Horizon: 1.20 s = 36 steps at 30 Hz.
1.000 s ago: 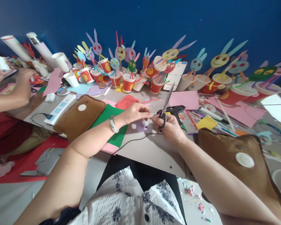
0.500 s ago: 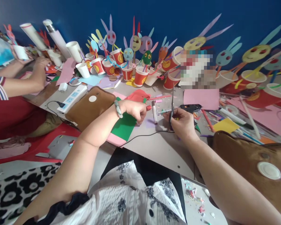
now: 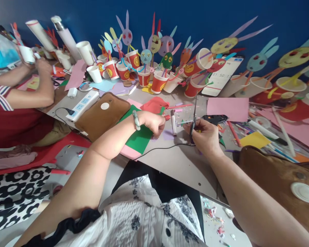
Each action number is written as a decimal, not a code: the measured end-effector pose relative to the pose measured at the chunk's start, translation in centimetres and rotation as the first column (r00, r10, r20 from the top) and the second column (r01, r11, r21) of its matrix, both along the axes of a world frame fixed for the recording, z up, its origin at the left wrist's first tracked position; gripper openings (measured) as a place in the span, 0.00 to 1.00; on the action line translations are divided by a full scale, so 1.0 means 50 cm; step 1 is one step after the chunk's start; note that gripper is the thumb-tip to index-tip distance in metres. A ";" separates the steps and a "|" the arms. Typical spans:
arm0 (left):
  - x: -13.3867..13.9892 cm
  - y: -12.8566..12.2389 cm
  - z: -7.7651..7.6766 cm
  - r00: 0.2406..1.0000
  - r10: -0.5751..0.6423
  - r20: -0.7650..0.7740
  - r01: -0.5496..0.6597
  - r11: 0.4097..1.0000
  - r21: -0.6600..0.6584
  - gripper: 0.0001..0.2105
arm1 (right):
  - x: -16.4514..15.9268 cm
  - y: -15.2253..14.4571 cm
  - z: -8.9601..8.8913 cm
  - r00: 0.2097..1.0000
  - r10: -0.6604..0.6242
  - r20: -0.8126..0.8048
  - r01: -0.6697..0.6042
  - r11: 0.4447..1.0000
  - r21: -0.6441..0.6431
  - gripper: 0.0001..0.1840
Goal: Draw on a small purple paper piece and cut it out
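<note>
Brown, velvety-looking pouches flank the work: one pouch [image 3: 103,118] left of the left forearm, another pouch [image 3: 275,171] beside the right. Between them, a thin black cable [image 3: 162,148] snakes across the pale table [image 3: 175,164], and a white marker [image 3: 173,123] lies right between the hands. A black glue gun [image 3: 215,119] crowds in just behind the right hand [image 3: 206,135], and that hand is clamped round the handles of the scissors [image 3: 194,120], metal blades pointing away toward the cups.

Over to the left hand [image 3: 152,123]: fingers curled over smooth green paper [image 3: 137,141], a red bit [image 3: 167,117] poking out beyond them; whether they grip it, I can't tell.

Behind, what a line-up! Red-and-white paper cups [image 3: 160,82] carry round paper faces [image 3: 146,56] with long, pointed ears, and a phone [image 3: 219,79] leans among them. Flat pink paper [image 3: 228,109] lies in front, a yellow piece [image 3: 255,139] to the right. Over on the far left, a co-worker in a dark red top [image 3: 15,125] holds a white cup [image 3: 27,54], beyond a white power strip [image 3: 83,105].
</note>
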State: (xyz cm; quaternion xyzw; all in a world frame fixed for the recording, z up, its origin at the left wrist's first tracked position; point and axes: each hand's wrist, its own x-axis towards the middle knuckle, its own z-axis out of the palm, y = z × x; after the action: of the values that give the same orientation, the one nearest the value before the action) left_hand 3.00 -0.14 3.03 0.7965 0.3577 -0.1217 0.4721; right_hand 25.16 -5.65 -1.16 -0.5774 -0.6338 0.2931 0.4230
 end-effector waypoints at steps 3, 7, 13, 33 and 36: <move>0.001 -0.002 0.002 1.000 0.004 0.009 -0.004 1.000 0.002 0.02 | 0.001 0.000 -0.001 1.000 -0.005 0.008 0.005 1.000 0.009 0.17; 0.002 -0.004 0.002 1.000 -0.003 0.006 0.003 1.000 0.004 0.03 | 0.003 0.000 -0.002 1.000 -0.008 0.012 0.008 1.000 0.008 0.16; 0.002 -0.004 0.002 0.997 -0.074 -0.018 0.075 0.997 0.025 0.03 | -0.001 -0.004 0.002 1.000 -0.012 -0.010 0.012 1.000 0.000 0.16; 0.003 -0.009 0.010 0.994 -0.008 -0.111 0.026 0.986 0.165 0.10 | -0.019 -0.013 -0.013 0.981 0.092 0.172 -0.128 0.968 0.215 0.13; 0.002 -0.017 0.015 0.991 0.047 -0.124 -0.020 0.978 0.208 0.10 | -0.020 -0.016 -0.017 0.958 0.146 0.246 -0.212 0.940 0.269 0.09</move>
State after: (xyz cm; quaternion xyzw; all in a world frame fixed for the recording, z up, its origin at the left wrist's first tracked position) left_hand 3.12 -1.01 3.75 0.8255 0.4114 -0.1267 0.3650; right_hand 24.14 -6.47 -2.02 -0.4773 -0.7635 0.1672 0.4017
